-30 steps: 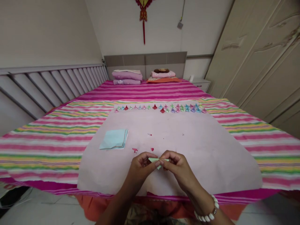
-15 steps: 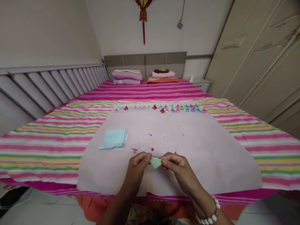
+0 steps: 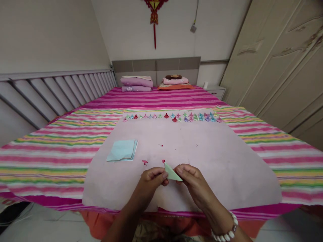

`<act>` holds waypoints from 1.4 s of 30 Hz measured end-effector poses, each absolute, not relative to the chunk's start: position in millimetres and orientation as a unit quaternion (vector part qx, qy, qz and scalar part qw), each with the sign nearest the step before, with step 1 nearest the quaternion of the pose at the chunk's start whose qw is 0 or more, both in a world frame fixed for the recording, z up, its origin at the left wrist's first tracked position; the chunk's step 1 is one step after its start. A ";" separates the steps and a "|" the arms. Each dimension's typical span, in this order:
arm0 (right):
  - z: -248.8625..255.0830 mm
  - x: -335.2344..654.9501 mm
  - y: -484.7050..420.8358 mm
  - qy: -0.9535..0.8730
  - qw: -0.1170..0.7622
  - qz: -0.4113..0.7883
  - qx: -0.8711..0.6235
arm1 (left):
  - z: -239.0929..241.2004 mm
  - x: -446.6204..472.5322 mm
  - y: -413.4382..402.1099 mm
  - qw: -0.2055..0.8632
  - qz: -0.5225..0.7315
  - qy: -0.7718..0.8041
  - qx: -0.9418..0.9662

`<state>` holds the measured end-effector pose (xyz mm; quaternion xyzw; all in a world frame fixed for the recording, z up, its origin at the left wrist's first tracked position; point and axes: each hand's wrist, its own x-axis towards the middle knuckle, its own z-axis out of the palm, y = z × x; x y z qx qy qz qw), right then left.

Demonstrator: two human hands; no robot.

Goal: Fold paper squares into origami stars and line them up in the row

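A pale green piece of folded paper [image 3: 172,173], triangular in outline, is held between my two hands above a white sheet [image 3: 227,161]. My left hand [image 3: 153,176] pinches its left side between thumb and fingers. At its right edge, the thumb and fingers of my right hand [image 3: 188,175] are closed on it. Small red scraps [image 3: 144,162] lie on the sheet just beyond my hands. Further left sits a stack of light blue square paper [image 3: 122,150]. Small folded paper pieces [image 3: 174,119] in several colours line the sheet's far edge.
The sheet lies on a bed with a striped cover [image 3: 50,151]. Folded purple bedding [image 3: 137,82] and a pink pile [image 3: 175,80] rest by the headboard [image 3: 143,67]. A railing [image 3: 63,87] runs along the left, a wardrobe [image 3: 282,67] along the right.
The green paper has been turned in my fingers, so one point now faces up and another lower right. My hands have shifted slightly, the left one a little lower.
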<state>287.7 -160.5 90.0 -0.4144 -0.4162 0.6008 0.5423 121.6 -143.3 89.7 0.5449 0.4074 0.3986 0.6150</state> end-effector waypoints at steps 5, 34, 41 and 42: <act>91.3 286.3 -159.7 -0.398 0.527 0.630 -0.408 | 88.4 118.4 -142.1 0.622 0.393 0.402 0.545; 71.5 274.7 -154.5 -0.537 0.563 0.396 -0.487 | 86.1 141.5 -149.5 0.369 0.429 0.492 0.662; 77.5 280.2 -153.5 -0.419 0.577 0.547 -0.438 | 86.9 135.3 -148.4 0.519 0.443 0.408 0.606; 78.0 281.4 -153.5 -0.409 0.573 0.563 -0.433 | 86.2 134.0 -147.6 0.547 0.445 0.398 0.587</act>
